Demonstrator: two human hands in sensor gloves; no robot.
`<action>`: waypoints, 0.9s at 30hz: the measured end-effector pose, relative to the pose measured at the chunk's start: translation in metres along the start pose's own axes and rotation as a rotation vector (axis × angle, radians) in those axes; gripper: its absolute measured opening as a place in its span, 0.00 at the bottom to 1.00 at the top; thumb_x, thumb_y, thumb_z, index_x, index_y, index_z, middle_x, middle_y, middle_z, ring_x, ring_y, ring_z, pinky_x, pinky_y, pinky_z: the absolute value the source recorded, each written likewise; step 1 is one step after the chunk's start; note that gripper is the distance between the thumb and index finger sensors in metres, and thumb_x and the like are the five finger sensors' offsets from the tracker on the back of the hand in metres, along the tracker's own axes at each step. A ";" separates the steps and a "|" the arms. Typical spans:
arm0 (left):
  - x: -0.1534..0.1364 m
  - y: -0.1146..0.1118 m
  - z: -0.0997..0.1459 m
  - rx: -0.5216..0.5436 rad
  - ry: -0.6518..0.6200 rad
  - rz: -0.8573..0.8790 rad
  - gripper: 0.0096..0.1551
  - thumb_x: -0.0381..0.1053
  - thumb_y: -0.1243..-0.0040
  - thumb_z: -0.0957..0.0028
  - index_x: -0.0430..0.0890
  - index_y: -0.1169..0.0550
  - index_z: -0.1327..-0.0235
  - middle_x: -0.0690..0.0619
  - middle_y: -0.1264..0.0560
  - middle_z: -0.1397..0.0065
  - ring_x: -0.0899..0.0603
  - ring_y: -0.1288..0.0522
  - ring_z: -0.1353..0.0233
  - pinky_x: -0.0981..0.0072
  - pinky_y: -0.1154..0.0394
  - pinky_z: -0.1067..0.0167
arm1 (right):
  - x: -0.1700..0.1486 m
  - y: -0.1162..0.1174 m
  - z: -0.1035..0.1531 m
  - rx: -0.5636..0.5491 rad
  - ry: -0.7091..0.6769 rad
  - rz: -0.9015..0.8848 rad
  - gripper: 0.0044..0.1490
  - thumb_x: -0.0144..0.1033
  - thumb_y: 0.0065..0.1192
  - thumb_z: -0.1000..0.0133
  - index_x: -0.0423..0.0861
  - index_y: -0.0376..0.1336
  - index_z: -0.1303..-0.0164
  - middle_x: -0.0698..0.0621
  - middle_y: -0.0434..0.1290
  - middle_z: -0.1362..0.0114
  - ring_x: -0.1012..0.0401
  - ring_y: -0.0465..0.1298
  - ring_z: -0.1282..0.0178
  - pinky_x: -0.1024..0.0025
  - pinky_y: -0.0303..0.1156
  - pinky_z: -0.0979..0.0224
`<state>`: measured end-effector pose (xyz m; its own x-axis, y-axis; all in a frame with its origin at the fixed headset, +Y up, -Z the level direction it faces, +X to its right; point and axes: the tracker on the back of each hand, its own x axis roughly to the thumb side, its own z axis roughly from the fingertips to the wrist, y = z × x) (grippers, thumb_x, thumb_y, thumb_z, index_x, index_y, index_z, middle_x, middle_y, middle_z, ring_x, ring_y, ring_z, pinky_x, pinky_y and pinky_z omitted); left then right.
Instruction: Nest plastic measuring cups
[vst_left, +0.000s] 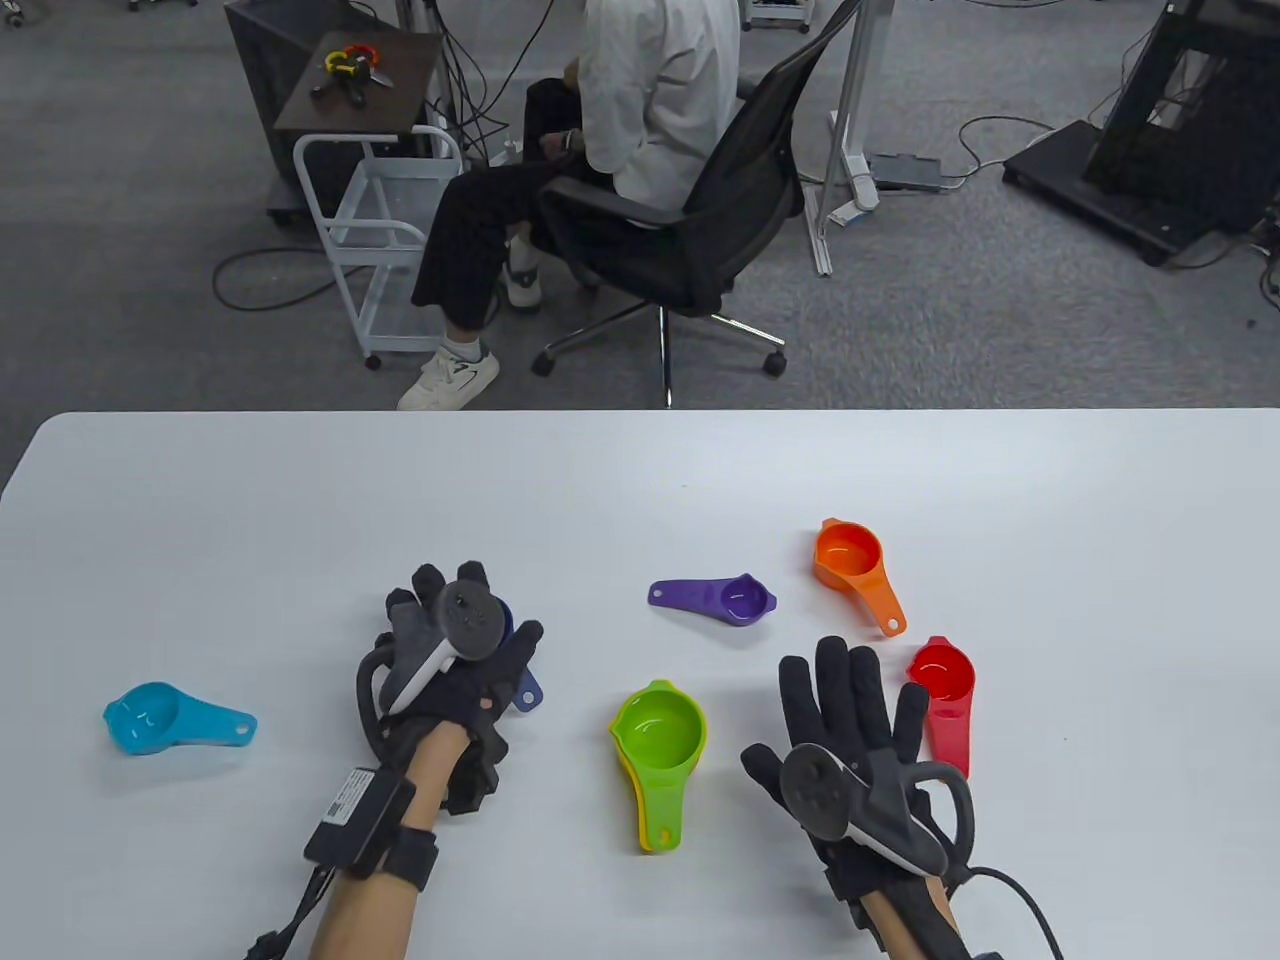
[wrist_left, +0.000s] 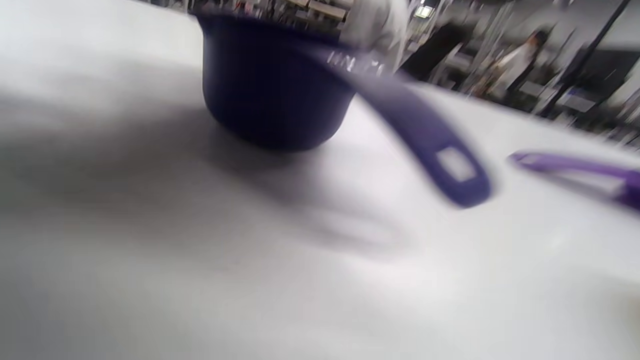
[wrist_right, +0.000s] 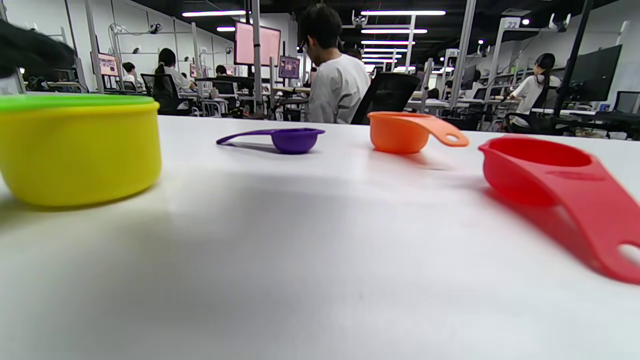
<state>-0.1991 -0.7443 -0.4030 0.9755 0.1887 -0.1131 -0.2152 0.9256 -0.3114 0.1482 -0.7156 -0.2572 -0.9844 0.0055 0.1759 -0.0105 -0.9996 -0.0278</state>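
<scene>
My left hand (vst_left: 470, 620) hovers with fingers spread over a dark blue cup (vst_left: 528, 692), mostly hidden beneath it. In the blurred left wrist view that cup (wrist_left: 270, 90) stands on the table with no finger on it. My right hand (vst_left: 850, 690) lies open and flat, empty, just left of the red cup (vst_left: 942, 675). A green cup (vst_left: 660, 735) sits nested in a yellow one (wrist_right: 75, 150) between my hands. A purple cup (vst_left: 740, 600), an orange cup (vst_left: 850, 560) and a light blue cup (vst_left: 150, 715) stand apart on the table.
The white table (vst_left: 300, 520) ends at its far edge, where a person sits on an office chair (vst_left: 690, 200). The light blue cup lies far left, near the table's left edge.
</scene>
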 end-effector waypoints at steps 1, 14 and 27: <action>0.000 -0.003 -0.006 -0.034 0.023 -0.012 0.59 0.76 0.61 0.41 0.44 0.64 0.14 0.25 0.71 0.17 0.11 0.66 0.24 0.12 0.54 0.35 | -0.001 -0.001 0.000 -0.004 0.001 -0.003 0.55 0.67 0.24 0.38 0.45 0.26 0.10 0.37 0.22 0.12 0.41 0.27 0.14 0.28 0.23 0.28; 0.043 0.009 0.024 -0.065 -0.248 0.127 0.56 0.59 0.51 0.37 0.35 0.68 0.21 0.20 0.71 0.23 0.15 0.57 0.26 0.24 0.47 0.33 | -0.016 -0.006 0.001 -0.030 0.024 -0.035 0.55 0.67 0.24 0.38 0.45 0.26 0.10 0.36 0.22 0.12 0.41 0.27 0.14 0.27 0.24 0.28; 0.154 -0.014 0.112 -0.093 -0.458 -0.127 0.55 0.58 0.53 0.35 0.35 0.68 0.19 0.19 0.71 0.23 0.14 0.59 0.26 0.17 0.57 0.34 | -0.027 -0.008 0.006 -0.043 0.064 -0.077 0.55 0.67 0.24 0.38 0.44 0.26 0.10 0.36 0.22 0.12 0.41 0.27 0.14 0.27 0.23 0.28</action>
<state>-0.0408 -0.6910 -0.3103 0.9099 0.2202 0.3516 -0.0756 0.9213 -0.3814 0.1762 -0.7076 -0.2555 -0.9896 0.0857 0.1159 -0.0930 -0.9939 -0.0589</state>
